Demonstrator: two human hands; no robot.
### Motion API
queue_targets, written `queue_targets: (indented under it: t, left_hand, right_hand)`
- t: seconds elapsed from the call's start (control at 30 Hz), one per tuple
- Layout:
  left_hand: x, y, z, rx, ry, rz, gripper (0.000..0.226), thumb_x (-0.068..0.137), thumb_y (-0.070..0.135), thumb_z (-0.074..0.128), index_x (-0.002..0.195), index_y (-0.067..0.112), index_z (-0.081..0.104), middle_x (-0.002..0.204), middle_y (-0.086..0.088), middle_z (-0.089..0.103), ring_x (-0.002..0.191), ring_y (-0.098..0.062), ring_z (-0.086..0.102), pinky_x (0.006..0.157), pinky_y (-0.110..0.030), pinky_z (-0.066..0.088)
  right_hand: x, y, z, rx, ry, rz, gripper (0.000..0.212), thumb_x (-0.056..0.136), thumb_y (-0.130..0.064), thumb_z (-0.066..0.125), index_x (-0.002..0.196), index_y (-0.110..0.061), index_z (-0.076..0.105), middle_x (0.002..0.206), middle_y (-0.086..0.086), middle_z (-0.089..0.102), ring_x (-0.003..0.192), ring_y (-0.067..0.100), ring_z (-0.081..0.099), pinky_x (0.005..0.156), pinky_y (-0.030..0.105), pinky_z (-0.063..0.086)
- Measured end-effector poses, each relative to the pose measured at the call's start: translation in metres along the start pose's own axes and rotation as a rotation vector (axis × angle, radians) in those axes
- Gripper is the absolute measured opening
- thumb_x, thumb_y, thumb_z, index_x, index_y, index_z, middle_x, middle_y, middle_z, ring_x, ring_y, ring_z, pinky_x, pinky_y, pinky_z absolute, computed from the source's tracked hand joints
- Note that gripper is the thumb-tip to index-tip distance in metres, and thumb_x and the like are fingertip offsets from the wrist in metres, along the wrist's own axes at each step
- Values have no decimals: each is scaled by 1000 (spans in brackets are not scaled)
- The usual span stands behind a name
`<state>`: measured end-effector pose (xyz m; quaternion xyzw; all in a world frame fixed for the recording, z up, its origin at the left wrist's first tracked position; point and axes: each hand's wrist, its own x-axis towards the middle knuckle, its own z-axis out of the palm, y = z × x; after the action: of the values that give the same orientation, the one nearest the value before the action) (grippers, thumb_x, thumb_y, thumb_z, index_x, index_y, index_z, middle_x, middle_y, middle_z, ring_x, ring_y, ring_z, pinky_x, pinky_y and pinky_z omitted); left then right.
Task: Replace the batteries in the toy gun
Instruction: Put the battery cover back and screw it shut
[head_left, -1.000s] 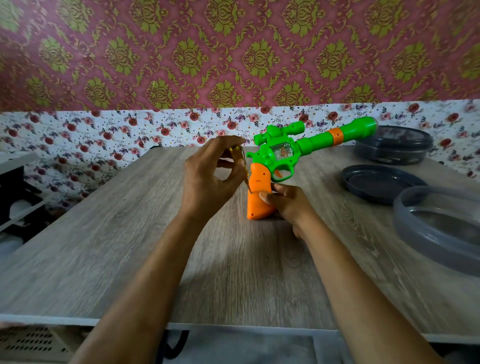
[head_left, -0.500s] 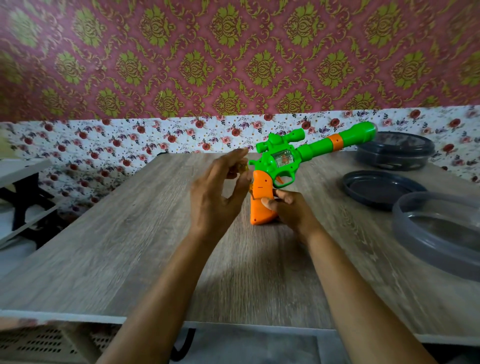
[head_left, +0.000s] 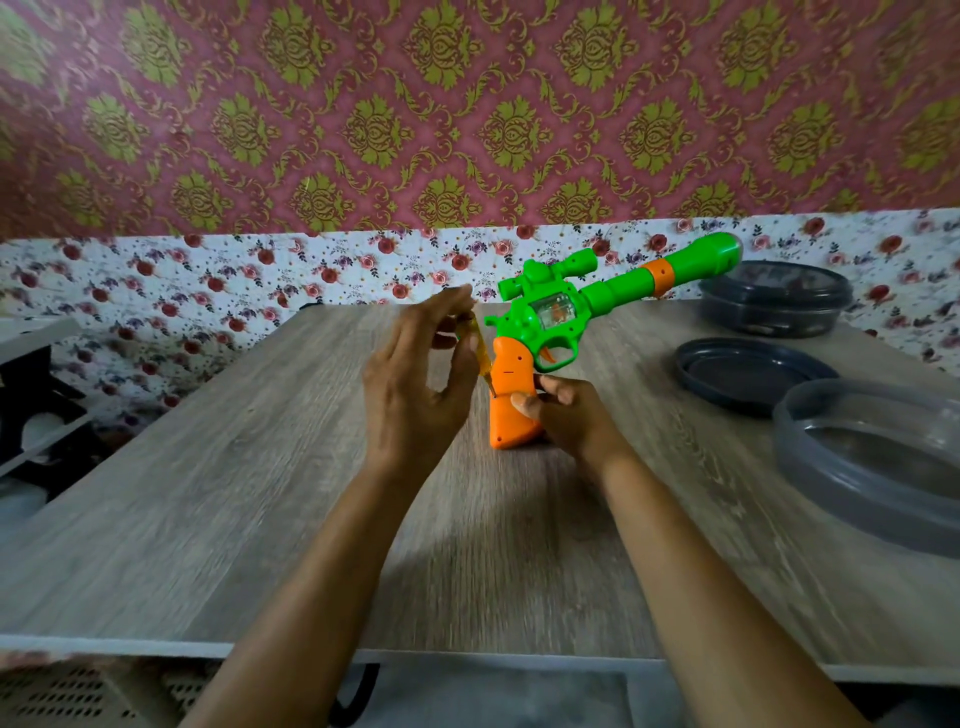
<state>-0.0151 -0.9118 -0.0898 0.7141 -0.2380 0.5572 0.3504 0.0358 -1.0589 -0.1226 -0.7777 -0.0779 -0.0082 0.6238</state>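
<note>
Head view: at the right of the wooden table we see a dark lidded round container at the back, contents hidden; a dark shallow lid lying open side up with nothing in it; and a clear grey round tub nearest us, whose inside we cannot make out. The toy gun stands mid-table on its orange grip, green barrel tilted up to the right. Our right hand is clamped on the grip from behind. Our left hand pinches a yellowish screwdriver, other fingers spread, tip touching the grip's left edge. Versus half a second ago, the gun stays put and the screwdriver now shows clearly. No readable writing.
</note>
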Motion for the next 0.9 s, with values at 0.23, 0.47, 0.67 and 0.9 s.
queue_targets:
  t: [0.23,0.47,0.67,0.9]
  left_hand:
    - [0,0,0,7,-14,33,12,84,8,68,92,0,71,100,-11,60,88,-8,60,72,-22,53]
    - [0,0,-1,-23,9,-7,23,87,0,61,110,2,66,106,-3,67,99,-13,65,84,-29,55]
    - [-1,-3,1,-68,-23,0,19,85,3,65,103,3,70,113,-6,59,107,-20,62,80,-42,56]
    - [-1,-3,2,-87,20,-74,28,89,1,59,116,1,62,108,-4,64,97,-6,64,79,-30,58]
  right_hand:
    - [1,2,-1,-30,-1,-11,30,87,-11,59,117,-8,62,115,18,64,108,31,60,96,51,47]
    - [3,4,1,-18,-8,-2,33,86,-14,60,119,-9,61,116,16,64,108,29,60,97,49,47]
    - [3,4,0,-2,-12,-2,31,87,-12,59,118,-9,61,117,17,63,109,30,60,97,50,47]
    - [3,3,1,24,-4,21,37,87,-12,60,124,-6,57,119,18,62,110,30,59,97,49,47]
